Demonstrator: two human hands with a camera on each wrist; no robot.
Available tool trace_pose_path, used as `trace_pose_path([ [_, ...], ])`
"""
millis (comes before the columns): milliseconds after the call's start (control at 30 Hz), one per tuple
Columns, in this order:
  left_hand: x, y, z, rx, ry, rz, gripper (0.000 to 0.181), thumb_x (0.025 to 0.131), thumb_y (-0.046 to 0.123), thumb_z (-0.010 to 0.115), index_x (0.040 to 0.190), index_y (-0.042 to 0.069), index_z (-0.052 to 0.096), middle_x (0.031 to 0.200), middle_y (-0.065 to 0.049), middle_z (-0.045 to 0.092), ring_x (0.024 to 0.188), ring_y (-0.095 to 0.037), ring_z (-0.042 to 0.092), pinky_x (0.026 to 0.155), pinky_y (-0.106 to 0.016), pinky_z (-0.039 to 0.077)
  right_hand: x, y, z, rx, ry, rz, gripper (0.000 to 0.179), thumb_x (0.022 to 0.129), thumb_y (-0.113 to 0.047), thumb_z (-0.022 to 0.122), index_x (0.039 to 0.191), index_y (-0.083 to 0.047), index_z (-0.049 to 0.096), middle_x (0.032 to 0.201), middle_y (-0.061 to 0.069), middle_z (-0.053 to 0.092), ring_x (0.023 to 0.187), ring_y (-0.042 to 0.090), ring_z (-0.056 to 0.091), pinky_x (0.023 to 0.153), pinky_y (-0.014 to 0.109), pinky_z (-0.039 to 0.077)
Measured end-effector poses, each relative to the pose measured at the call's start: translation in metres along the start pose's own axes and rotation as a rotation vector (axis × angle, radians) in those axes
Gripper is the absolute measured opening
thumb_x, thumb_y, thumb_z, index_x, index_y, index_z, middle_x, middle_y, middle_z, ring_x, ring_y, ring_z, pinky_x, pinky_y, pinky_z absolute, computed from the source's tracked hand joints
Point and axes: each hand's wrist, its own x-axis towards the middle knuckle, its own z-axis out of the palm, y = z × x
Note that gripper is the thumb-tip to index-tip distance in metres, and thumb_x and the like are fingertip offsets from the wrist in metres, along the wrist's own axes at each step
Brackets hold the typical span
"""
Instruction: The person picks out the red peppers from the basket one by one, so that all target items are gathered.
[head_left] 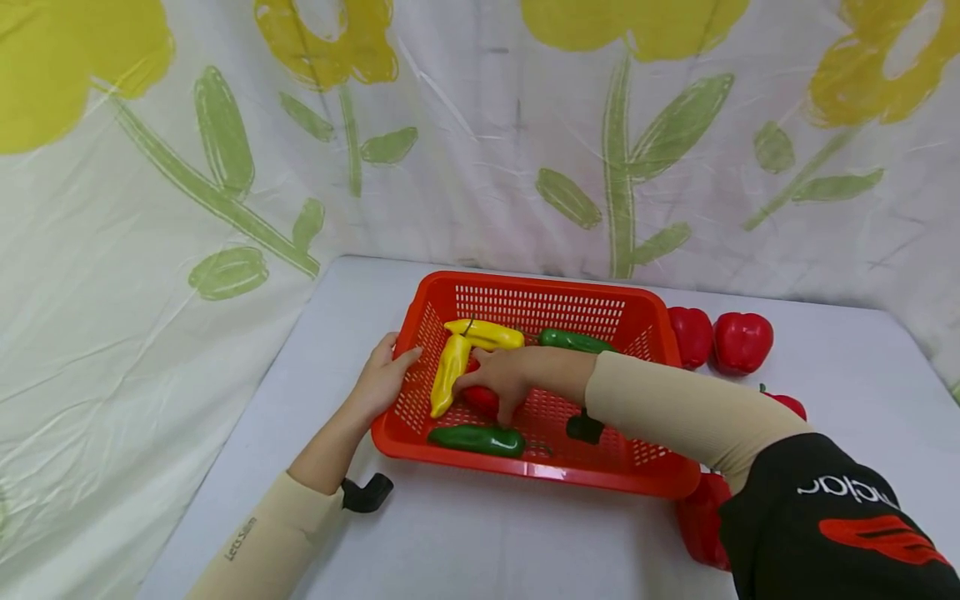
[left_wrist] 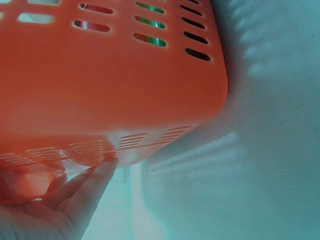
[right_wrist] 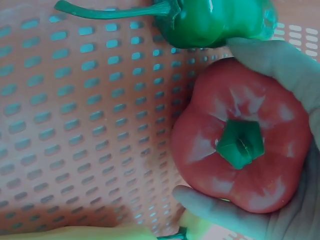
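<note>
A red plastic basket (head_left: 540, 472) with slotted walls stands on the white table. My left hand (head_left: 381, 379) grips its left rim, thumb on top and fingers against the outside wall. Inside the basket, my right hand (head_left: 504, 379) holds a red bell pepper (right_wrist: 245, 187), thumb and fingers spread around its sides, its green stem facing the wrist camera. Two long yellow peppers (head_left: 450, 375) lie at the basket's left and back. One long green pepper (head_left: 476, 440) lies along the front wall, another green pepper (head_left: 573, 342) near the back, partly hidden by the right arm.
Several red bell peppers (head_left: 742, 343) sit on the table (head_left: 847, 375) to the right of the basket, some partly covered by the right sleeve. A white cloth (head_left: 465, 192) printed with yellow flowers hangs behind the table and along its left side.
</note>
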Motion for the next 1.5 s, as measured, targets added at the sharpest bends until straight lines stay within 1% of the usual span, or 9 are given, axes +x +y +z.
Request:
trace_pose_path([
  [100, -0.001, 0.0, 0.001, -0.002, -0.003, 0.002, 0.037, 0.099, 0.023, 0.039, 0.13, 0.002, 0.035, 0.116, -0.024, 0.053, 0.095, -0.03, 0.063, 0.076, -0.041, 0.057, -0.001, -0.001, 0.001, -0.002, 0.002, 0.007, 0.069, 0.077, -0.029, 0.074, 0.135, -0.044, 0.039, 0.146, 0.015, 0.023, 0.112, 0.026, 0.044, 0.094, 0.04, 0.046],
  [300, -0.001, 0.0, 0.001, 0.005, 0.003, -0.019, 0.039, 0.099, 0.024, 0.04, 0.131, 0.004, 0.035, 0.118, -0.022, 0.053, 0.099, -0.033, 0.062, 0.078, -0.042, 0.056, -0.002, -0.005, 0.001, -0.024, 0.006, 0.009, 0.067, 0.081, -0.029, 0.071, 0.137, -0.043, 0.038, 0.149, 0.017, 0.021, 0.121, 0.028, 0.041, 0.099, 0.042, 0.043],
  [500, 0.0, 0.0, 0.0, 0.006, 0.002, -0.009, 0.037, 0.099, 0.023, 0.04, 0.13, 0.003, 0.035, 0.117, -0.023, 0.053, 0.096, -0.03, 0.062, 0.075, -0.04, 0.057, -0.003, -0.007, 0.001, -0.029, 0.004, 0.033, 0.067, 0.081, -0.03, 0.07, 0.137, -0.045, 0.036, 0.149, 0.016, 0.02, 0.123, 0.028, 0.039, 0.101, 0.042, 0.042],
  [633, 0.0, 0.002, 0.001, 0.013, -0.004, -0.003, 0.037, 0.099, 0.023, 0.039, 0.129, 0.002, 0.035, 0.116, -0.024, 0.053, 0.095, -0.03, 0.063, 0.076, -0.041, 0.057, -0.008, -0.005, 0.001, 0.017, -0.012, 0.047, 0.068, 0.082, -0.029, 0.069, 0.139, -0.045, 0.034, 0.151, 0.018, 0.017, 0.123, 0.03, 0.039, 0.102, 0.044, 0.04],
  [767, -0.001, 0.002, 0.002, 0.019, 0.0, -0.001, 0.038, 0.099, 0.023, 0.04, 0.13, 0.001, 0.035, 0.116, -0.025, 0.053, 0.093, -0.03, 0.063, 0.075, -0.041, 0.057, -0.016, -0.001, -0.001, 0.108, -0.028, 0.057, 0.068, 0.083, -0.027, 0.069, 0.139, -0.044, 0.035, 0.153, 0.019, 0.014, 0.123, 0.031, 0.038, 0.102, 0.045, 0.04],
  [1000, -0.001, 0.001, -0.001, 0.026, 0.006, 0.003, 0.04, 0.099, 0.023, 0.04, 0.131, 0.001, 0.034, 0.115, -0.025, 0.054, 0.093, -0.029, 0.064, 0.074, -0.04, 0.057, -0.029, 0.006, -0.006, 0.182, 0.013, -0.012, 0.066, 0.082, -0.027, 0.069, 0.138, -0.037, 0.037, 0.142, 0.018, 0.026, 0.114, 0.03, 0.042, 0.097, 0.044, 0.042],
  [1200, 0.0, 0.0, -0.002, 0.036, 0.007, 0.015, 0.038, 0.099, 0.023, 0.04, 0.129, -0.001, 0.035, 0.114, -0.026, 0.055, 0.09, -0.029, 0.065, 0.074, -0.041, 0.057, -0.039, 0.006, -0.008, 0.166, 0.041, -0.019, 0.065, 0.084, -0.027, 0.066, 0.14, -0.037, 0.035, 0.145, 0.019, 0.022, 0.129, 0.038, 0.031, 0.099, 0.049, 0.041],
  [1400, 0.002, -0.001, -0.001, 0.042, 0.008, 0.022, 0.037, 0.099, 0.022, 0.04, 0.128, -0.001, 0.036, 0.113, -0.026, 0.055, 0.09, -0.03, 0.065, 0.074, -0.041, 0.057, -0.051, 0.003, -0.01, 0.168, 0.084, -0.024, 0.065, 0.084, -0.028, 0.067, 0.139, -0.04, 0.034, 0.142, 0.017, 0.026, 0.127, 0.036, 0.034, 0.096, 0.051, 0.043],
  [1500, 0.002, -0.002, 0.0, 0.048, 0.011, 0.017, 0.037, 0.099, 0.022, 0.04, 0.128, -0.001, 0.036, 0.112, -0.025, 0.055, 0.09, -0.029, 0.065, 0.073, -0.04, 0.058, -0.057, 0.002, -0.009, 0.166, 0.113, -0.036, 0.066, 0.084, -0.029, 0.067, 0.139, -0.041, 0.033, 0.141, 0.015, 0.028, 0.129, 0.033, 0.032, 0.096, 0.049, 0.044],
])
